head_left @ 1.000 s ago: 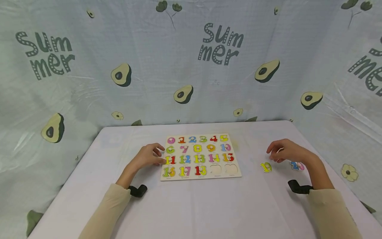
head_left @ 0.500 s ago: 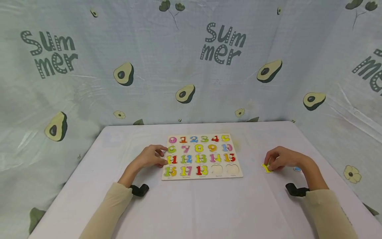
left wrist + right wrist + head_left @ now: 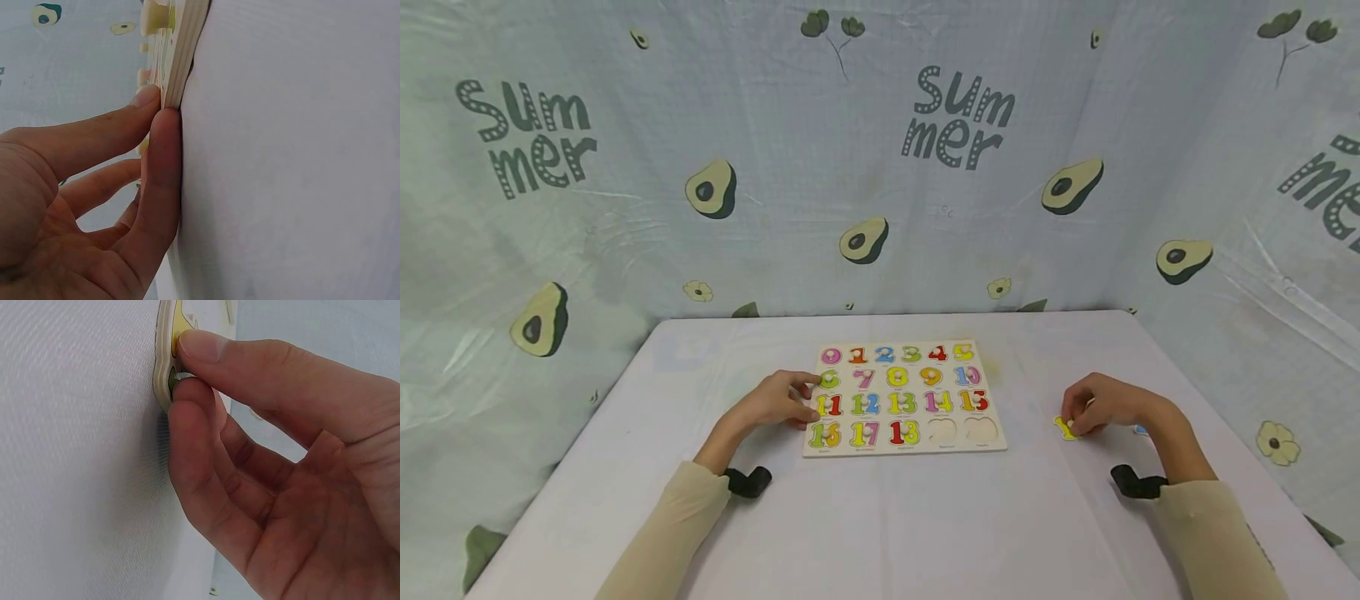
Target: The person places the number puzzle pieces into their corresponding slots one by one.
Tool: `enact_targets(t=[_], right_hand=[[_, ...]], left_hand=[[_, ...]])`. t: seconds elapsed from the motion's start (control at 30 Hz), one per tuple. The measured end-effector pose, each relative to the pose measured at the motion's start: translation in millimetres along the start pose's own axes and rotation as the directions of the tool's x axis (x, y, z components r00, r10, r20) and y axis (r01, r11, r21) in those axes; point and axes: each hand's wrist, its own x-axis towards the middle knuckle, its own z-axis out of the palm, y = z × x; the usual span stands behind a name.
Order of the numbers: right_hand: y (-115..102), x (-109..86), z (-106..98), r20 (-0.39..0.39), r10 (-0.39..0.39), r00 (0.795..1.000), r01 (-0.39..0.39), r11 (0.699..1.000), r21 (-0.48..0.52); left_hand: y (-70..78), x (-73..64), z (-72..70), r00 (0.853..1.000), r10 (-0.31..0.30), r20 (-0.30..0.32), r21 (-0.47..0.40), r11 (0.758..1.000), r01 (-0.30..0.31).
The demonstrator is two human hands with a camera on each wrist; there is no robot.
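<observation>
A wooden number puzzle board (image 3: 857,452) lies on the table, with numbers 0 to 18 in their places and two bare recesses at its lower right. My left hand (image 3: 775,398) holds the board's left edge; in the left wrist view a thumb rests at the rim (image 3: 186,50) and another finger presses against its side. To the right of the board, my right hand (image 3: 1103,402) pinches the number 19 puzzle piece (image 3: 1063,427), yellow and green, close over the cloth. The fingers hide most of that piece.
Partly hidden behind the right wrist lies a blue and pink number 20 piece (image 3: 1141,430). A pale cloth (image 3: 940,525) covers the table. Behind it hangs a curtain (image 3: 760,242) printed with avocados and lettering. Each wrist wears a black strap mount.
My right hand has come down onto the number 19 piece and taken hold of it between thumb and fingers. My left hand stays at the board's left edge.
</observation>
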Motion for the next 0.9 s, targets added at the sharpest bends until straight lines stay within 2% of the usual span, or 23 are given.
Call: enact_targets(t=[0.5, 0.77, 0.9], right_hand=[[-4.6, 1.0, -6.0, 0.041, -0.038, 0.998, 0.038, 0.999, 0.007], [-8.5, -0.6, -5.0, 0.018, -0.011, 1.0, 0.011, 1.0, -0.011], [-11.5, -2.7, -4.9, 0.002, -0.035, 0.999, 0.035, 0.999, -0.02]], left_hand=[[3.0, -1.5, -1.1, 1.0, -0.005, -0.014, 0.002, 1.0, 0.005], [4.3, -5.1, 0.8, 1.0, 0.008, -0.022, 0.027, 1.0, -0.007], [4.2, -6.5, 2.7, 0.999, 0.008, -0.033, 0.036, 0.999, -0.007]])
